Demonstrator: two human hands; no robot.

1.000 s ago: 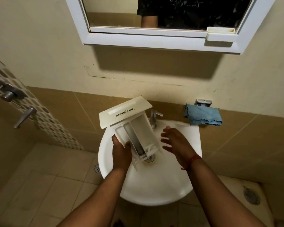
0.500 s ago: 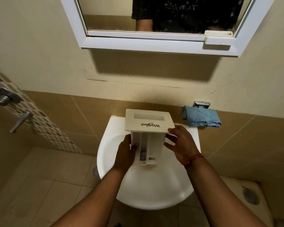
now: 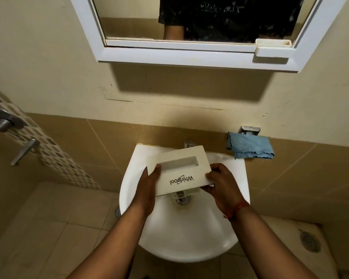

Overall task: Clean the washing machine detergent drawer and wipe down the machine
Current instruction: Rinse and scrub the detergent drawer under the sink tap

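Since a moment ago we tip the drawer (image 3: 179, 172) upright, faceplate toward us, long axis pointing down into the sink (image 3: 185, 238). Our left hand (image 3: 149, 185) and right hand (image 3: 220, 184) grip its two ends, drawer between them; tap (image 3: 188, 142) just beyond.

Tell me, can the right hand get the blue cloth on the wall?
Probably yes, once the right hand lets go of the white plastic detergent drawer. The blue cloth hangs just beyond it, nothing between.
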